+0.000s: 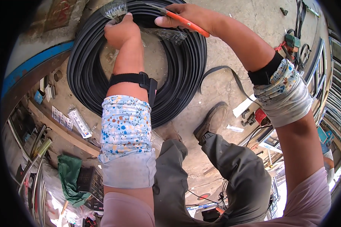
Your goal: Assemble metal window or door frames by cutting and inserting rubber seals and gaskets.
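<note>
A big coil of flat black strip (83, 68) lies on the floor in front of me. My left hand (123, 32) is closed on a bunch of clear plastic wrap (115, 9) at the coil's far left side. In my right hand (189, 17), over the far right part of the coil, is an orange utility knife (191, 25), its thin blade pointing left toward the wrap. Another piece of crumpled clear plastic (170, 35) lies across the coil below my right hand. The fingers of my right hand are partly hidden behind the knife.
A loose black strip (229, 69) trails right of the coil. A blue-edged beam (38, 66) runs along the left. Bottom left are a green cloth (69, 178) and a black crate (90, 183). A green power tool (292, 41) and metal frames (318, 72) stand right.
</note>
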A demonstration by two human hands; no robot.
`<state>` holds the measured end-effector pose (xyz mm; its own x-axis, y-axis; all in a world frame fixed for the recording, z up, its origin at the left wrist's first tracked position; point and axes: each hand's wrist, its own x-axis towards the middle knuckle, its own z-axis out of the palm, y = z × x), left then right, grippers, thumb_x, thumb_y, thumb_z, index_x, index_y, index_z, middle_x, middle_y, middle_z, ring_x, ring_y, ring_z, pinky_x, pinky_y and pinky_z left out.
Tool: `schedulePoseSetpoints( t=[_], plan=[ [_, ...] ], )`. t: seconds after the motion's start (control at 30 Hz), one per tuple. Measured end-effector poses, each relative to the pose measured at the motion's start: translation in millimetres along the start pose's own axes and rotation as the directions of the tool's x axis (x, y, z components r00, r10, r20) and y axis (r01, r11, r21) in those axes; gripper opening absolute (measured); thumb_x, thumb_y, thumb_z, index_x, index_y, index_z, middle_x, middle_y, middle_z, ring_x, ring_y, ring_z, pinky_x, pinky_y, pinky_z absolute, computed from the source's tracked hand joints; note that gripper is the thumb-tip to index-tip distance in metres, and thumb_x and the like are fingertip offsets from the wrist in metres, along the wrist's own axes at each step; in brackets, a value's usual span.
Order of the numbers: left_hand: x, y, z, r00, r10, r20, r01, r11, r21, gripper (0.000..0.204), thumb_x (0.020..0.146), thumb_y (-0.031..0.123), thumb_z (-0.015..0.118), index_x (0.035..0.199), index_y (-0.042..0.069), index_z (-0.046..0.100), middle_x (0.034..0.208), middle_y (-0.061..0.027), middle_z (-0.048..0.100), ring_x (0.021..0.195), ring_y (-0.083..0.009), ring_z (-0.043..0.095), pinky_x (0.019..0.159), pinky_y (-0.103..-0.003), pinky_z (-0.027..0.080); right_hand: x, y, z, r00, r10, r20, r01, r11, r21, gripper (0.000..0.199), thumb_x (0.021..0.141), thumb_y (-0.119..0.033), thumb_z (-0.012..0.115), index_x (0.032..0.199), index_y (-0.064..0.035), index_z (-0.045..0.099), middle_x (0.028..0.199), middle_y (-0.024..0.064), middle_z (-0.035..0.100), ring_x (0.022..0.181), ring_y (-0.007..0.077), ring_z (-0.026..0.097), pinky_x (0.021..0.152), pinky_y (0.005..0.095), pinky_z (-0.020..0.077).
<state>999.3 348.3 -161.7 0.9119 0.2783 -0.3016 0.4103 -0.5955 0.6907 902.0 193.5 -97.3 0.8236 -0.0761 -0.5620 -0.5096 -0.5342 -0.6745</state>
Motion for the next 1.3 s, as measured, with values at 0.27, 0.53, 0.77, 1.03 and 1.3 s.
schedulePoseSetpoints(
  t=[0.27, 0.53, 0.77, 1.03, 1.3],
  plan=[
    [-12.6, 10.3, 1.8, 0.983, -0.18, -0.034, 0.174, 0.977, -0.121, 0.021, 0.077, 0.015, 0.078, 0.086, -0.001, 0.067, 0.089, -0.0183, 0.07, 0.077, -0.0284, 0.069, 0.069, -0.038, 0.054, -22.6, 16.4, 0.9, 0.998, -0.01, -0.06, 0.01, 1.0, -0.007, 0.099, 0.073, -0.073, 0.064, 0.137, -0.0003, 0.047, 0.123, 0.0238, 0.06, 0.116, 0.0338, 0.058, 0.1, 0.0387, 0.0446],
    [34.4, -30.6, -4.0, 0.948, -0.179, 0.263, 0.292, 0.818, -0.495, 0.009, 0.087, 0.004, 0.064, 0.091, 0.001, 0.056, 0.081, -0.0079, 0.063, 0.059, -0.0182, 0.058, 0.05, -0.031, 0.043, -47.1, 15.3, 6.0, 0.999, -0.008, 0.035, 0.004, 0.995, 0.097, 0.103, 0.07, -0.073, 0.065, 0.136, 0.0037, 0.047, 0.125, 0.0248, 0.059, 0.118, 0.0347, 0.056, 0.102, 0.0397, 0.0419],
    [9.6, -36.7, -37.9, 0.809, -0.092, 0.581, 0.436, 0.755, -0.489, 0.012, 0.091, 0.012, 0.061, 0.089, 0.007, 0.05, 0.071, -0.0021, 0.051, 0.047, -0.0108, 0.04, 0.043, -0.026, 0.026, -44.6, 6.8, 12.7, 0.988, -0.048, 0.146, 0.053, 0.998, -0.032, 0.105, 0.073, -0.077, 0.06, 0.139, 0.0032, 0.044, 0.125, 0.0252, 0.058, 0.12, 0.0335, 0.056, 0.103, 0.0379, 0.0418],
    [-39.2, -40.7, -62.4, 0.795, -0.019, 0.606, 0.459, 0.671, -0.582, 0.01, 0.088, 0.007, 0.06, 0.09, 0.007, 0.05, 0.071, -0.0019, 0.049, 0.046, -0.0103, 0.04, 0.042, -0.026, 0.026, -37.9, -24.6, -6.0, 0.92, 0.118, 0.375, -0.097, 0.993, -0.073, 0.088, 0.07, -0.08, 0.06, 0.114, -0.0037, 0.065, 0.079, 0.0066, 0.056, 0.069, 0.0176, 0.055, 0.06, 0.0305, 0.0435],
    [-39.6, -42.2, -62.2, 0.808, 0.01, 0.589, 0.442, 0.651, -0.617, 0.009, 0.087, 0.006, 0.058, 0.093, 0.005, 0.052, 0.071, -0.0015, 0.05, 0.048, -0.0094, 0.04, 0.043, -0.026, 0.026, -17.4, -50.1, 3.5, 0.925, 0.233, 0.299, -0.214, 0.972, -0.095, 0.073, 0.072, -0.072, 0.067, 0.103, -0.005, 0.069, 0.063, 0.0056, 0.05, 0.059, 0.0188, 0.049, 0.054, 0.0311, 0.0406]
  ],
)
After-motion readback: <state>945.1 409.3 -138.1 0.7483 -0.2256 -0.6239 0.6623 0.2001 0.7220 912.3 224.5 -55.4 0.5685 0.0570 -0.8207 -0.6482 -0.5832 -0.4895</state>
